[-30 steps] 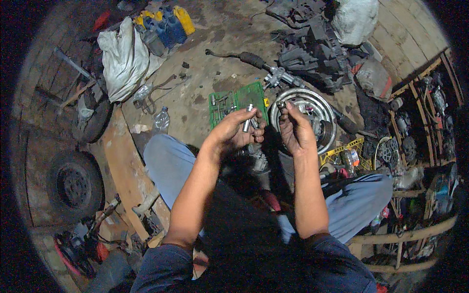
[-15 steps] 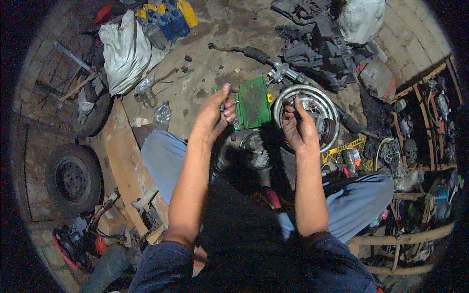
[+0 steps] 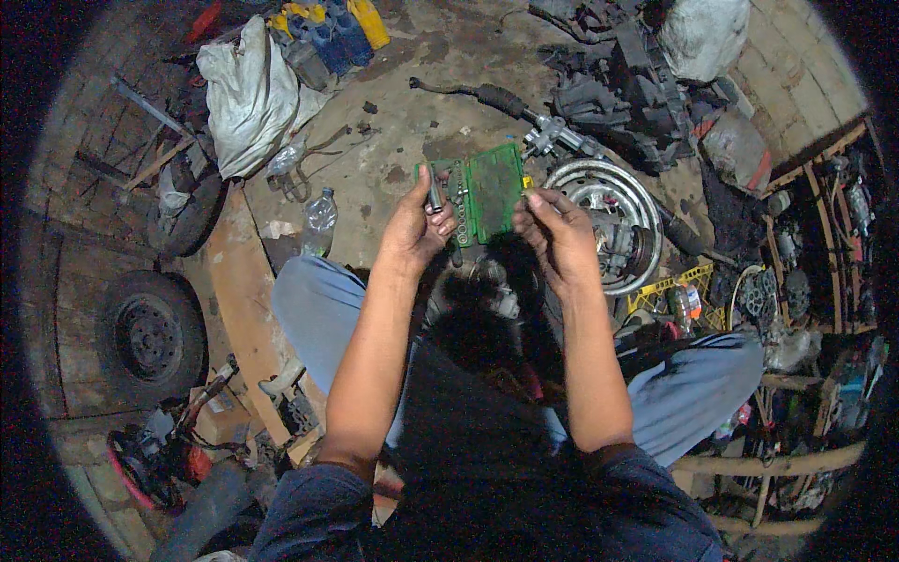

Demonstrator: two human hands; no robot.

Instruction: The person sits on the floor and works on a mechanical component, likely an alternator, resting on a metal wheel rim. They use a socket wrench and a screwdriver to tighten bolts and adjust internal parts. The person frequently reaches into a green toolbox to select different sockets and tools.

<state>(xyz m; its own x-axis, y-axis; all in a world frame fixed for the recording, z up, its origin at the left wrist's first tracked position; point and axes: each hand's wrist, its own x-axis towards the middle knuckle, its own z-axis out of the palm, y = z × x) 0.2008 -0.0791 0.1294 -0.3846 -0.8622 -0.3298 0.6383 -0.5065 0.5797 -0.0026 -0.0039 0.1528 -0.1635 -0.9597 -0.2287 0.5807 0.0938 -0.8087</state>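
My left hand (image 3: 420, 223) is closed around a short shiny metal tool (image 3: 434, 196), apparently a socket handle; its thumb points up along it. Fingers and thumb of my right hand (image 3: 556, 229) are pinched together, and whatever they hold is too small to make out. Between and just beyond both hands lies an open green socket set case (image 3: 496, 195), its lid to the right. Small metal sockets (image 3: 461, 208) sit in its left half, partly hidden by my left hand. A round metal part (image 3: 504, 302) stands in shadow between my legs.
Right of my right hand lies a silver wheel rim (image 3: 648, 201). A steering rack (image 3: 552, 134) stretches beyond the case. A plastic bottle (image 3: 320, 220) stands by my left knee, a wooden board (image 3: 234, 290) and tyre (image 3: 150, 332) farther left. A yellow crate (image 3: 670, 288) is at right.
My right hand has moved left, closer to the case, and its fingers have come together. The metal tool in my left hand shows more plainly. The whole view has shifted slightly.
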